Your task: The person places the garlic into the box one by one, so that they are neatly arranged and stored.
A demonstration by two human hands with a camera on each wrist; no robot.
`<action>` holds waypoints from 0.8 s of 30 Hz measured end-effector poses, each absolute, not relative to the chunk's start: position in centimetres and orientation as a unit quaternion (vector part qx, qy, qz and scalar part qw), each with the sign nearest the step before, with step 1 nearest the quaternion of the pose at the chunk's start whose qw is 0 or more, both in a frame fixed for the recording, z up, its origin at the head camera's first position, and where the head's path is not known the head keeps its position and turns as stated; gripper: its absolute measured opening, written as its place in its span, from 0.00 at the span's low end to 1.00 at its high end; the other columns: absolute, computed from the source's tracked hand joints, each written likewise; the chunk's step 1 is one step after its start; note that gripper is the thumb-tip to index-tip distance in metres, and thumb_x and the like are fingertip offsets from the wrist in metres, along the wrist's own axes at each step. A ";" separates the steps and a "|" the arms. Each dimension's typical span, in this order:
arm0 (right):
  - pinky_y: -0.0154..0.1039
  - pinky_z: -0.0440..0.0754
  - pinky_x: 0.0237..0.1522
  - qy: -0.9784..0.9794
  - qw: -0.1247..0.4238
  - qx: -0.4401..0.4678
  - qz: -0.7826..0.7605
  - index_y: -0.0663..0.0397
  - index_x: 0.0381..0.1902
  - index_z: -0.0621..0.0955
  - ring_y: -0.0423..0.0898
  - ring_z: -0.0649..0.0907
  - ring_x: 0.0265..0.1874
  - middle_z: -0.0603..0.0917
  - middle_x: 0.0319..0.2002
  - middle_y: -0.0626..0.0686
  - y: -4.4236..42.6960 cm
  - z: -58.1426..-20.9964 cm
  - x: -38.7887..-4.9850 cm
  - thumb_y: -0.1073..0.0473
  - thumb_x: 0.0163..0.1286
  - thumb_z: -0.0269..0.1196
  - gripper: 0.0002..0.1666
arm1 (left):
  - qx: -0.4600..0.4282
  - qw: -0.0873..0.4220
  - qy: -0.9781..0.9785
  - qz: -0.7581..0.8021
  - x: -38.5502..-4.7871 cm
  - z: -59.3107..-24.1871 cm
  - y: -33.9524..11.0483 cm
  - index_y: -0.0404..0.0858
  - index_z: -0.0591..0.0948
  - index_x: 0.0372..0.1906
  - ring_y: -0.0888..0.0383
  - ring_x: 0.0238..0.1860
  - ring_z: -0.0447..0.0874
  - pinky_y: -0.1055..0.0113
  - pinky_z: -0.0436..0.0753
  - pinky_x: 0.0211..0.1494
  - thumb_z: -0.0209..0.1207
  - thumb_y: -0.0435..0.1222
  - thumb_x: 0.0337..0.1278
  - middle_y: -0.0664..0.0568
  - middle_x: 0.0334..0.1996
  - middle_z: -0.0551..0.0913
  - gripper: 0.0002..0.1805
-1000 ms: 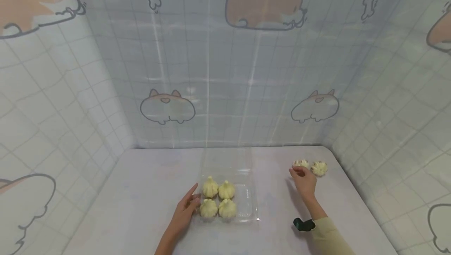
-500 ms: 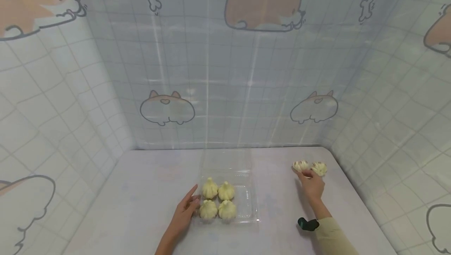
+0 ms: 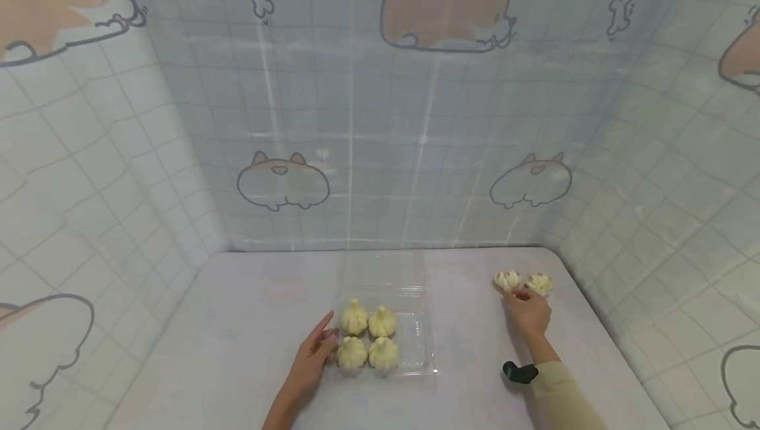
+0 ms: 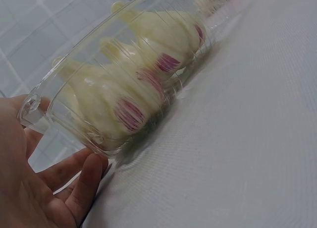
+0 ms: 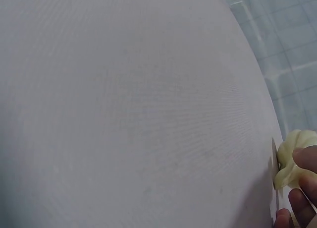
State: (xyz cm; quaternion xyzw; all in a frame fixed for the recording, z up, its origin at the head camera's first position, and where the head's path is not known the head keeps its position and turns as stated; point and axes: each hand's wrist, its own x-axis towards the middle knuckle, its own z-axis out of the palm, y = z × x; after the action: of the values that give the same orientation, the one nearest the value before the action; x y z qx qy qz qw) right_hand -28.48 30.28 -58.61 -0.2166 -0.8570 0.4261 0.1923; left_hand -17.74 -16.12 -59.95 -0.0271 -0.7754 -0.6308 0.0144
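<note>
Several pale garlic bulbs point(image 3: 382, 322) stand on the left side of a clear plastic clamshell box point(image 3: 418, 351), stems up. My left hand point(image 3: 311, 353) rests against the box's left side, fingers loosely extended; its fingertips point(image 4: 90, 173) touch the lower edge in the left wrist view. At the far right lie two more bulbs, a left one point(image 3: 507, 279) and a right one point(image 3: 539, 283). Just in front of both is my right hand point(image 3: 530, 314), fingers bent. The right wrist view has its thumb over part of a garlic bulb point(image 5: 297, 139); whether the hand grips it is unclear.
The box's lid point(image 3: 382, 268) lies folded back behind it. A pale cloth covers the table point(image 3: 267, 305), and a curtain printed with dogs point(image 3: 380, 120) walls in the back and sides. A dark wrist strap point(image 3: 519, 372) sits by my right sleeve.
My right hand has moved right and slightly toward me, from over the left loose bulb to in front of both. My left hand and the box look unmoved.
</note>
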 end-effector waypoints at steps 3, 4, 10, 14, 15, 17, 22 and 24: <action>0.43 0.70 0.30 -0.857 0.189 -0.222 0.425 0.65 0.39 0.84 0.55 0.80 0.31 0.84 0.34 0.61 30.2 -58.7 -28.5 0.55 0.60 0.69 0.17 | -0.027 0.013 -0.774 -0.633 -17.7 -59.9 -16.1 0.45 0.63 0.74 0.49 0.48 0.80 0.63 0.79 0.40 0.52 0.42 0.73 0.34 0.58 0.75 0.29; 0.43 0.70 0.30 -0.858 0.188 -0.223 0.422 0.65 0.39 0.85 0.56 0.80 0.32 0.84 0.34 0.61 30.2 -58.7 -28.5 0.55 0.60 0.69 0.17 | -0.030 0.014 -0.773 -0.634 -17.7 -59.9 -16.1 0.44 0.62 0.74 0.48 0.48 0.80 0.63 0.79 0.40 0.52 0.42 0.73 0.33 0.58 0.74 0.29; 0.48 0.72 0.31 -0.873 0.175 -0.220 0.399 0.65 0.41 0.84 0.58 0.81 0.33 0.85 0.36 0.62 30.3 -58.7 -28.6 0.54 0.58 0.68 0.19 | -0.038 0.024 -0.773 -0.632 -17.7 -59.9 -16.0 0.40 0.61 0.74 0.46 0.48 0.81 0.63 0.79 0.40 0.51 0.41 0.73 0.32 0.58 0.74 0.29; 0.52 0.75 0.31 -0.886 0.176 -0.210 0.375 0.66 0.40 0.84 0.60 0.82 0.32 0.85 0.36 0.64 30.2 -58.8 -28.6 0.55 0.59 0.67 0.19 | -0.031 0.017 -0.777 -0.628 -17.6 -59.6 -15.8 0.38 0.60 0.75 0.44 0.48 0.81 0.63 0.79 0.40 0.51 0.39 0.74 0.31 0.58 0.74 0.30; 0.52 0.75 0.30 -0.888 0.177 -0.207 0.371 0.67 0.40 0.84 0.61 0.82 0.32 0.85 0.35 0.64 30.2 -58.8 -28.6 0.55 0.59 0.67 0.19 | -0.027 0.013 -0.776 -0.630 -17.6 -59.5 -15.8 0.38 0.60 0.74 0.44 0.48 0.80 0.63 0.80 0.41 0.51 0.38 0.73 0.31 0.58 0.74 0.29; 0.52 0.75 0.29 -0.891 0.180 -0.205 0.363 0.66 0.40 0.84 0.60 0.82 0.30 0.85 0.35 0.63 30.2 -58.8 -28.7 0.56 0.59 0.66 0.18 | -0.019 0.004 -0.774 -0.633 -17.5 -59.2 -15.8 0.37 0.60 0.74 0.42 0.49 0.80 0.62 0.79 0.41 0.51 0.36 0.73 0.31 0.58 0.74 0.29; 0.48 0.74 0.24 -0.898 0.180 -0.191 0.353 0.66 0.39 0.84 0.57 0.82 0.27 0.85 0.32 0.62 30.2 -58.9 -28.7 0.58 0.60 0.63 0.15 | -0.015 0.005 -0.769 -0.639 -17.5 -58.8 -15.8 0.38 0.61 0.74 0.40 0.50 0.79 0.62 0.79 0.41 0.50 0.35 0.73 0.31 0.57 0.74 0.28; 0.48 0.73 0.24 -0.899 0.182 -0.189 0.352 0.65 0.38 0.84 0.56 0.81 0.26 0.84 0.31 0.61 30.1 -59.0 -28.8 0.59 0.60 0.62 0.14 | -0.019 0.011 -0.771 -0.637 -17.5 -59.0 -15.8 0.40 0.61 0.74 0.41 0.50 0.79 0.63 0.79 0.41 0.50 0.36 0.74 0.32 0.58 0.74 0.28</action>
State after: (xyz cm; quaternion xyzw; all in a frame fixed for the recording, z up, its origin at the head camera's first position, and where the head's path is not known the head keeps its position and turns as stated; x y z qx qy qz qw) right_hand -28.76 30.12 -58.97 -0.1887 -0.8986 0.3519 0.1821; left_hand -17.52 -15.78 -59.01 -0.0188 -0.7710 -0.6365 0.0111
